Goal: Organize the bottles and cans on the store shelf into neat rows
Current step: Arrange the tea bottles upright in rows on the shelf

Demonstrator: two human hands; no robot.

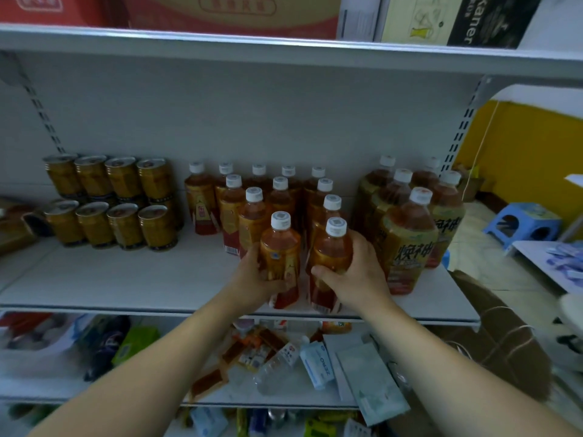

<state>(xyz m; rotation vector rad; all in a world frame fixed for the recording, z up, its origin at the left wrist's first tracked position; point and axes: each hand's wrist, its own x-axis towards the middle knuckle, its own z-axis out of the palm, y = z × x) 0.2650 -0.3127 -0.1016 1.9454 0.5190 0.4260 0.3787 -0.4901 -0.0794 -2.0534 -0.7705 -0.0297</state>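
White shelving filled the view, and the task's things were set on its middle shelf (126,279). Close to the front edge, two small amber bottles with white caps were held side by side, a narrow gap between them. The left bottle (280,247) was gripped by the left hand (252,279), with fingers curled round the label. The right bottle (332,247) was gripped by the right hand (356,272), with the thumb laid across the front and the fingers wrapped round the far side. Both were kept nearly upright; whether their bases touched the shelf could not be told.

Behind them, more small bottles (277,197) were ranged in rows reaching the back panel. Just to the right, several big bottles (407,234) were grouped in two lines. Well to the left, gold cans (110,200) were arranged four across in front, with four more seen higher behind.

Cartons (233,11) were stored on the shelf above. On the lower shelf (47,389), mixed packets and a clear bottle were scattered. Further right, a blue stool (520,222) was seen on the floor before a yellow wall (520,146).
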